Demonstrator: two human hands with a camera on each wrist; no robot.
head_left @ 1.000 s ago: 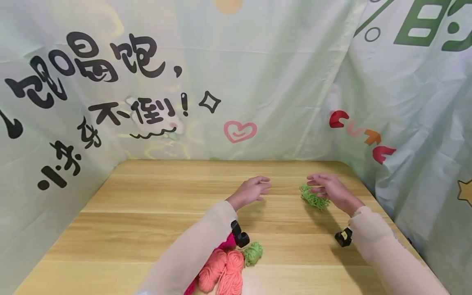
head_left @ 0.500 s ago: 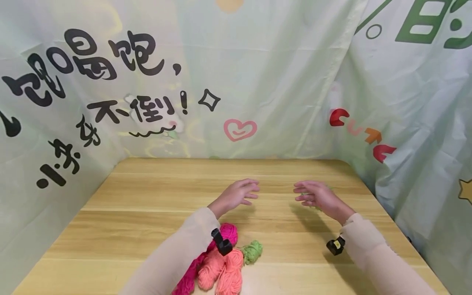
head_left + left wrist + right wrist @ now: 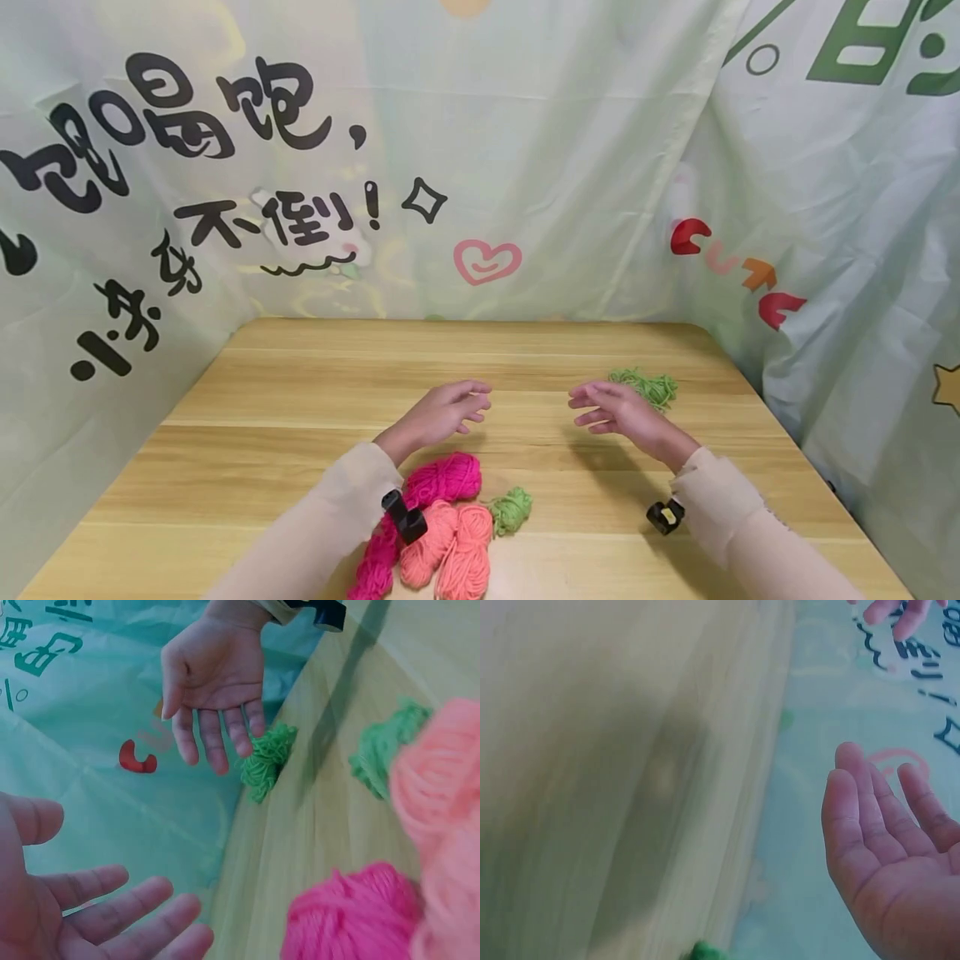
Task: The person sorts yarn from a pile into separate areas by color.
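Over the middle of the table my left hand (image 3: 442, 412) hovers with relaxed, spread fingers and holds nothing. My right hand (image 3: 618, 415) faces it across a gap, its fingers loosely extended and its palm bare in the right wrist view. Just behind the right hand lies a loose tangle of green yarn (image 3: 647, 388). Below the left hand, near the front, is a cluster of skeins: magenta yarn (image 3: 448, 478), two coral skeins (image 3: 467, 554) side by side, and a small green ball of yarn (image 3: 512, 511) at their right. The left sleeve and wrist camera overlap part of the magenta yarn.
The wooden table (image 3: 300, 367) ends against a printed pale green cloth (image 3: 585, 183) at the back and sides. A black wrist camera (image 3: 405, 517) sits on the left sleeve, another black camera (image 3: 665, 517) on the right one.
Both hands have moved left and a little nearer, staying apart and holding nothing. The loose green yarn and more of the magenta yarn have come into view from behind the arms.
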